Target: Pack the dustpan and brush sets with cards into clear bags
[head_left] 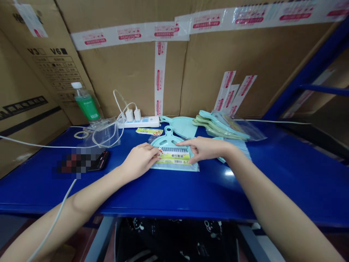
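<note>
Between both hands, a bagged dustpan set (173, 154) is held flat on the blue table (169, 193); its edges are pinched, apparently, by left hand (140, 160) and right hand (203, 148).

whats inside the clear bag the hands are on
A pale blue dustpan with a yellow label card across it shows through the clear bag. The card, left hand and right hand cover the rest.
</note>
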Action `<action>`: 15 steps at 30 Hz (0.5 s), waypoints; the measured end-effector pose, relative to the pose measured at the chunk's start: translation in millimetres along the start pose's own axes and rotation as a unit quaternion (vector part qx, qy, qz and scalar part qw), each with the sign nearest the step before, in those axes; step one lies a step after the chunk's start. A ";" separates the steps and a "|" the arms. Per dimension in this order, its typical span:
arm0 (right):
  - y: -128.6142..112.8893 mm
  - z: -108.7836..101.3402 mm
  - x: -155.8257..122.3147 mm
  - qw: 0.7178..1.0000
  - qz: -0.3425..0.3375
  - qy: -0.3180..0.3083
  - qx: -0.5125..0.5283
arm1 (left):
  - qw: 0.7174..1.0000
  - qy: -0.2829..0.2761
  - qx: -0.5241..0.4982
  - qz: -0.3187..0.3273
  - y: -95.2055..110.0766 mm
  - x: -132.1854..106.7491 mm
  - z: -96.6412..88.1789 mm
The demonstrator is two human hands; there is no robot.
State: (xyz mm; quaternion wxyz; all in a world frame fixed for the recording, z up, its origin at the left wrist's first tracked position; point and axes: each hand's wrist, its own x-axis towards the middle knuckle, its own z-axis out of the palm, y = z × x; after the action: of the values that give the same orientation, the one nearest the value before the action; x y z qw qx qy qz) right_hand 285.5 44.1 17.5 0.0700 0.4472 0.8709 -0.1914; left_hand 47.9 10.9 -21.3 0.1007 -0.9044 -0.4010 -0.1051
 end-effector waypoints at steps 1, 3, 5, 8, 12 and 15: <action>-0.4 -0.1 0.1 1.000 -0.002 -0.001 0.000 | 1.000 -0.004 0.013 -0.001 0.3 0.1 -0.6; -0.5 0.0 0.2 1.000 -0.008 -0.008 0.008 | 0.999 -0.011 0.038 -0.003 1.1 0.2 -2.0; 0.2 0.4 0.5 1.000 -0.016 -0.011 0.016 | 0.998 -0.012 0.056 -0.003 1.9 0.5 -3.0; 1.7 1.6 0.9 0.999 -0.029 -0.008 0.023 | 0.998 -0.008 0.068 -0.005 2.8 1.0 -2.8; 2.5 2.6 1.1 0.999 -0.036 -0.008 0.034 | 0.997 -0.002 0.077 -0.012 1.8 0.9 -2.1; 2.5 2.5 1.4 0.999 -0.028 -0.014 0.041 | 0.997 0.000 0.078 -0.008 -0.2 0.0 -2.8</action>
State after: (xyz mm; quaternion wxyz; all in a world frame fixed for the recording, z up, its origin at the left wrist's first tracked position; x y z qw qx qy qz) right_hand 286.6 45.5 14.1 0.0583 0.4227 0.8734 -0.2346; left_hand 47.4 10.3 -18.6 0.1704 -0.8907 -0.4149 -0.0741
